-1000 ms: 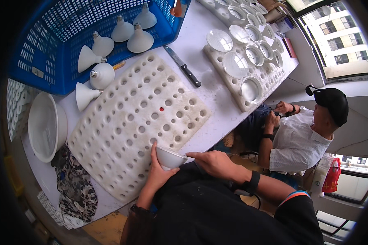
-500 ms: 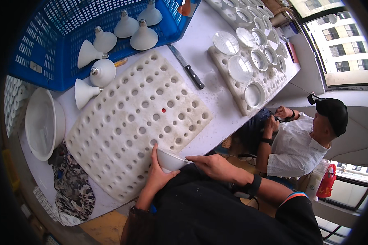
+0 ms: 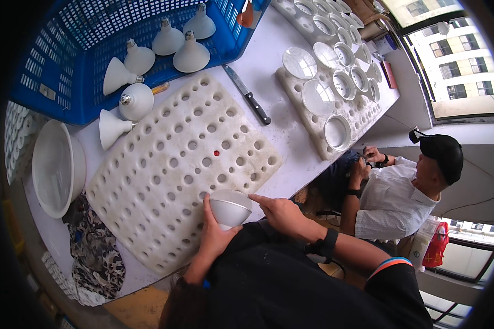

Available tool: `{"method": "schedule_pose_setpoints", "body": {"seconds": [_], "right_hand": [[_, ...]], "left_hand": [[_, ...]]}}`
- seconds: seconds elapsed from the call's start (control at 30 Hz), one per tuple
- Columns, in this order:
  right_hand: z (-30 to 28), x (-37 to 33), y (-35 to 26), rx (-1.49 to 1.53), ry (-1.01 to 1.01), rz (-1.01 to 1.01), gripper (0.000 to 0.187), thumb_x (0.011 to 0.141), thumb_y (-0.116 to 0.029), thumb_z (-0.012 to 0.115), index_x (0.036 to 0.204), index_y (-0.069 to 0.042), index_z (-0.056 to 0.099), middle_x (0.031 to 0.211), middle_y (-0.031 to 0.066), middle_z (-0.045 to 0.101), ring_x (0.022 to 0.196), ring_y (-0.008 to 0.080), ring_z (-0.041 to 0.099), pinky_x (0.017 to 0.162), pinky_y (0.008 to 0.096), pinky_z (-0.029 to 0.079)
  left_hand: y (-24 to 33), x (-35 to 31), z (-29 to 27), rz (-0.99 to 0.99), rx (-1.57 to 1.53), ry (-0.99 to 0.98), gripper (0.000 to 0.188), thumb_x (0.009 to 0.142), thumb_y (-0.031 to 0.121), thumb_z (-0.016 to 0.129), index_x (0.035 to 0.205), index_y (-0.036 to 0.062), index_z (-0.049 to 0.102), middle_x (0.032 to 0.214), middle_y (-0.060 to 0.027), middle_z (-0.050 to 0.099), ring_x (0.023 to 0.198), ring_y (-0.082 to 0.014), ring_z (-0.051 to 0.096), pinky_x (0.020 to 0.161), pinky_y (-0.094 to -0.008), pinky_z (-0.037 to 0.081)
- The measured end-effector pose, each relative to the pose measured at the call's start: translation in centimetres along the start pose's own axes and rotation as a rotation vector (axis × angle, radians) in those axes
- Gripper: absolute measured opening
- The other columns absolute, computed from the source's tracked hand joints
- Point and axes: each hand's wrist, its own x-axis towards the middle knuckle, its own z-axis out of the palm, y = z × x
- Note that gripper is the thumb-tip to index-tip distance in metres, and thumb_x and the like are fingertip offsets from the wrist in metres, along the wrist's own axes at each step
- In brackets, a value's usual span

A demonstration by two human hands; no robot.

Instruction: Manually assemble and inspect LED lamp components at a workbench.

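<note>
At lower centre, the lamp [image 3: 229,212] held by the left hand [image 3: 216,237] now shows more of its face, likely baring its rim to the right hand [image 3: 285,217], index finger outstretched; whether that hand grips anything, I cannot tell.

A white tabletop [image 3: 264,71], faintly smudged, carries a large pale board [image 3: 181,171] pitted with round holes. Along its far edge lie a black-handled knife [image 3: 252,101] and a short orange stick [image 3: 160,88]. A blue plastic basket [image 3: 66,108] stands at the far left; a white cone-shaped lamp housing [image 3: 113,129] lies on its side between basket and board. A white basin [image 3: 80,170] and a crumpled camouflage cloth [image 3: 96,249] sit along the left. Farther right lies a second holed board [image 3: 314,122].
</note>
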Motion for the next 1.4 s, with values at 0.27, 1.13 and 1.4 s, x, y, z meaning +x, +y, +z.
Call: {"method": "schedule_pose_setpoints", "body": {"seconds": [0.27, 1.13, 1.4], "right_hand": [[1.5, 3.7, 2.3, 0.004, 0.089, -0.013, 0.036, 0.089, -0.016, 0.043, 0.123, -0.015, 0.050, 0.077, 0.0206, 0.062, 0.068, 0.0372, 0.061, 0.061, 0.0452, 0.048], [-1.2, 6.0, -24.7, 0.852, -0.794, -0.377, 0.046, 0.090, -0.037, 0.051, 0.118, -0.001, 0.050, 0.061, -0.0022, 0.044, 0.041, 0.0035, 0.028, 0.036, 0.0188, 0.020], [2.7, 7.9, -10.7, 0.299, -0.224, -0.758, 0.036, 0.085, -0.033, 0.056, 0.100, -0.001, 0.062, 0.090, 0.0157, 0.064, 0.083, 0.0261, 0.061, 0.074, 0.0355, 0.047]], "left_hand": [[1.0, 1.0, 0.8, -0.025, -0.002, 0.047, 0.107, 0.063, 0.012, 0.076, 0.138, 0.0028, -0.001, 0.134, -0.0296, 0.025, 0.125, -0.0391, 0.032, 0.100, -0.0424, 0.032], [-1.9, -10.3, -6.9, 0.041, -0.157, 0.434, 0.080, 0.060, 0.012, 0.081, 0.124, -0.0004, 0.035, 0.115, -0.0120, 0.052, 0.107, -0.0198, 0.052, 0.089, -0.0318, 0.043], [-4.6, -7.8, -5.5, 0.299, -0.183, 0.441, 0.046, 0.070, 0.001, 0.067, 0.113, -0.0021, 0.051, 0.088, -0.0069, 0.062, 0.078, -0.0179, 0.061, 0.073, -0.0292, 0.050]]}}
